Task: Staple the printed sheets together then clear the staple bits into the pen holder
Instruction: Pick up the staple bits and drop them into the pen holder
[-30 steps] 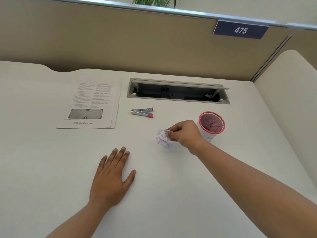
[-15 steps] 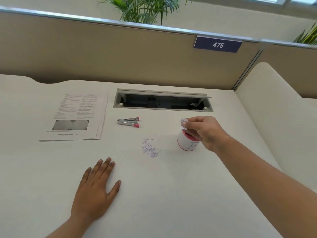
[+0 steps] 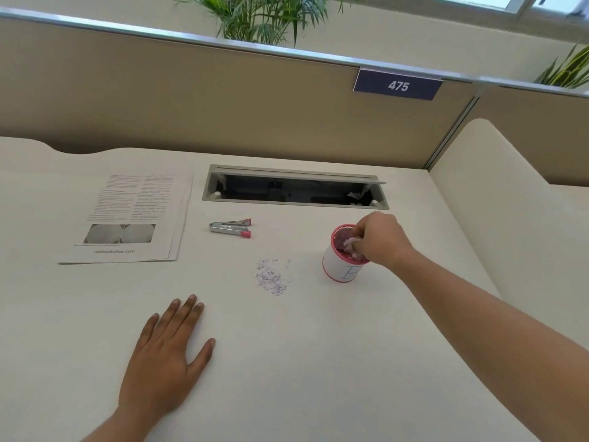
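Note:
The printed sheets (image 3: 134,218) lie stacked at the desk's far left. A small silver stapler with pink ends (image 3: 231,228) rests to their right. A loose pile of pale purple bits (image 3: 272,275) is scattered mid-desk. The pen holder (image 3: 339,266), a white cup with a pink mesh rim, stands right of the pile. My right hand (image 3: 381,239) hovers over its mouth, fingertips dipped inside and pinching a clump of bits. My left hand (image 3: 169,355) lies flat on the desk near me, fingers spread, holding nothing.
An open cable tray slot (image 3: 294,189) is set into the desk behind the stapler. A beige partition (image 3: 223,100) with a "475" plate (image 3: 398,86) closes the back. A cream side panel (image 3: 510,212) rises on the right.
My right hand picked up a pinch of bits from the pile, carried it right over the pen holder and lowered its fingertips into the mouth. The left hand stayed flat.

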Motion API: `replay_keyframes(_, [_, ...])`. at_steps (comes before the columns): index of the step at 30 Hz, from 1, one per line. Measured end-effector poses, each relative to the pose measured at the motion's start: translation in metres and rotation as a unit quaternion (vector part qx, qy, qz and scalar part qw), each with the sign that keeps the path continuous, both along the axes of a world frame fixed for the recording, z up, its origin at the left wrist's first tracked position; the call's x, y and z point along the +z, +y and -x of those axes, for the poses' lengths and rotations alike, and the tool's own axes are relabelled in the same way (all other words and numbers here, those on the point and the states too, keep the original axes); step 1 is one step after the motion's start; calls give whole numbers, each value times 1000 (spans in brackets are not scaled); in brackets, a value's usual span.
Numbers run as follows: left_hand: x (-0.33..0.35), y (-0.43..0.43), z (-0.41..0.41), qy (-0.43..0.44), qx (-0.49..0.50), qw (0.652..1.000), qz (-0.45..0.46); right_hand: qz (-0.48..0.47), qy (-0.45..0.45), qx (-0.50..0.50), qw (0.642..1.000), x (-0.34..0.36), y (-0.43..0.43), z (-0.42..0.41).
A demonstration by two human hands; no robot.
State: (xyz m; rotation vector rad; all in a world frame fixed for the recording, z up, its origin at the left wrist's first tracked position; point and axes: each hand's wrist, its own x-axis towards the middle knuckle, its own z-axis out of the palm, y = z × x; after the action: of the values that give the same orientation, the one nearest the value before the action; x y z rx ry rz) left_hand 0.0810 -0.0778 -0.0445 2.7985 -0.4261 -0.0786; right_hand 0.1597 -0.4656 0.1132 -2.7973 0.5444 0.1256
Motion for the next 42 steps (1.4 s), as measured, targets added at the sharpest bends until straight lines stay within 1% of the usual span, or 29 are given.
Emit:
replay_keyframes(3, [0, 0, -1, 1, -1, 1000, 2, 24, 38, 26, 999, 2, 3, -2])
replay_keyframes(6, [1, 0, 0, 0, -2, 1000, 3, 35, 42, 48, 997, 5, 5, -2])
replay_keyframes(15, [2, -1, 0, -1, -3, 1000, 4, 50, 56, 71, 995, 8, 6, -6])
replay_keyframes(21, [3, -1, 1, -2, -2, 1000, -1, 38, 90, 93, 991, 12, 5, -4])
replay_keyframes(27, [3, -1, 1, 0, -2, 1000, 1, -3, 84, 80, 993, 10, 5, -5])
replay_keyframes(35, [4, 0, 1, 0, -2, 1000, -2, 25, 93, 100, 990, 14, 9, -5])
replay_keyframes(38, [4, 0, 1, 3, -2, 1000, -2, 20, 93, 104, 990, 16, 11, -4])
replay_keyframes(42, [4, -1, 1, 2, 0, 1000, -1, -2, 71, 92, 993, 15, 5, -2])
